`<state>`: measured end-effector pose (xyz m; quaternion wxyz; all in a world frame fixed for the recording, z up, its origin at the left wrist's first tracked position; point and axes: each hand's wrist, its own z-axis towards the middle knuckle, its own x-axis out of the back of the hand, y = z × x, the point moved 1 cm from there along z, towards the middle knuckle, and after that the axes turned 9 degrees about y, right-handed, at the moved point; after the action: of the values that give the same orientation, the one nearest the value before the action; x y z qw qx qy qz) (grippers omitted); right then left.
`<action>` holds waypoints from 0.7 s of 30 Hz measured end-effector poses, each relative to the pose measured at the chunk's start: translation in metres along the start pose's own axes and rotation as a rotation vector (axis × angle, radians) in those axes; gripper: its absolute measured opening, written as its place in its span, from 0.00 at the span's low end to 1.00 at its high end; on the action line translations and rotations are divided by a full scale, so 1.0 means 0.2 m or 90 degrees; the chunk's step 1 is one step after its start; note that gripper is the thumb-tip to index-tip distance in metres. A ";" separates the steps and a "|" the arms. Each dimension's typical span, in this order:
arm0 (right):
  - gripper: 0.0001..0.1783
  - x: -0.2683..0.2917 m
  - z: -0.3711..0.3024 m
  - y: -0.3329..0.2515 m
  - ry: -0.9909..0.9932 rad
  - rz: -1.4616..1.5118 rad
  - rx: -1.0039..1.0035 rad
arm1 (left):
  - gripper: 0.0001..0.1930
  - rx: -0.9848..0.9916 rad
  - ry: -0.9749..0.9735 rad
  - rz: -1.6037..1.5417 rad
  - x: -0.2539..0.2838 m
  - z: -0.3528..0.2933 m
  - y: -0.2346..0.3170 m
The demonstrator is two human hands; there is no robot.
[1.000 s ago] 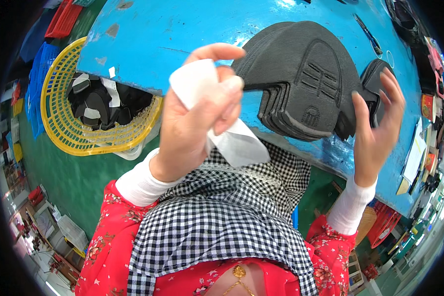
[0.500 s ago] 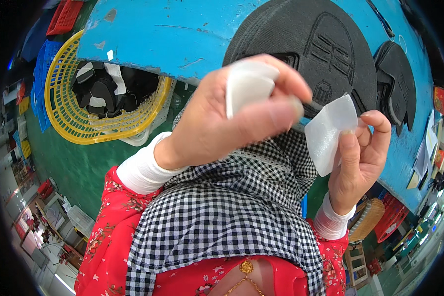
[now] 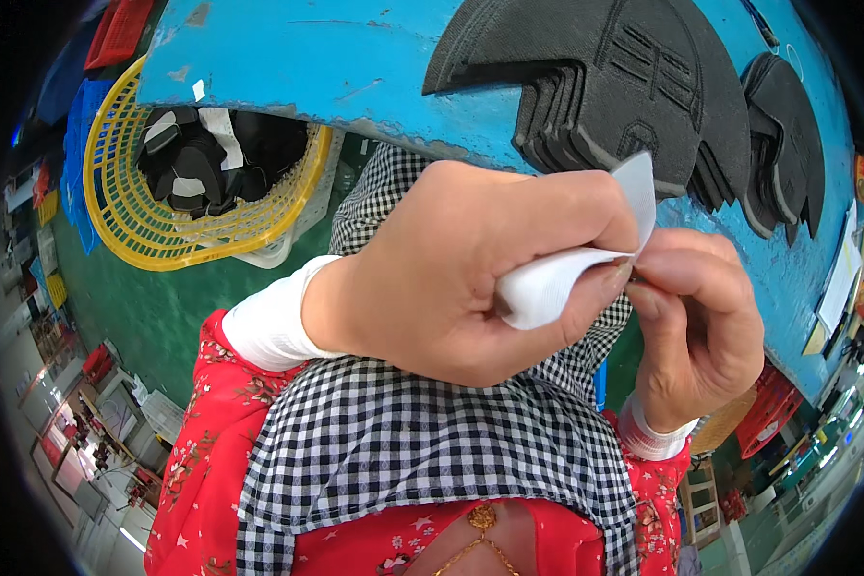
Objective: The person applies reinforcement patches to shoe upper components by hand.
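My left hand (image 3: pixel 451 254) is closed around a curled white sheet piece (image 3: pixel 545 291), thin and soft-looking like cloth or backing film. A white flap (image 3: pixel 638 192) sticks up past its knuckles; whether it belongs to the same piece I cannot tell. From the right, my right hand (image 3: pixel 706 326) meets it, thumb and forefinger pinched at the edge of the white material. Both hands are above my lap, close to the table edge. Just beyond them lies a stack of black, curved, textured pieces (image 3: pixel 634 86) with notched edges, overhanging the near side of the blue table (image 3: pixel 288 58).
A second stack of black pieces (image 3: pixel 787 144) is farther right. At left, a yellow basket (image 3: pixel 115 206) holds black pieces with white patches. A small white scrap (image 3: pixel 199 90) lies at the table's corner. A red basket (image 3: pixel 770 413) stands low at right.
The hands have come together; the right hand's separate white piece now meets the one in the left. The left hand has closed and lowered slightly. The view has shifted a little.
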<state>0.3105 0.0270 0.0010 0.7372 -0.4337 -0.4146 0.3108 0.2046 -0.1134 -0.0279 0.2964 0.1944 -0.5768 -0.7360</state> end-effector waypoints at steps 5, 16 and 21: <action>0.07 0.03 0.01 0.00 -0.031 -0.068 0.044 | 0.06 -0.074 0.007 0.118 -0.01 -0.02 0.00; 0.05 0.05 0.00 0.02 -0.030 0.014 -0.068 | 0.05 -0.053 0.002 0.120 -0.03 -0.03 0.00; 0.05 0.05 0.01 -0.02 -0.044 -0.109 -0.038 | 0.04 -0.110 -0.015 0.226 -0.02 -0.02 0.00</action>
<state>0.3130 0.0345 0.0078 0.7332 -0.4075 -0.4843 0.2487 0.2100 -0.1135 -0.0297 0.4304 0.0551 -0.5398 -0.7214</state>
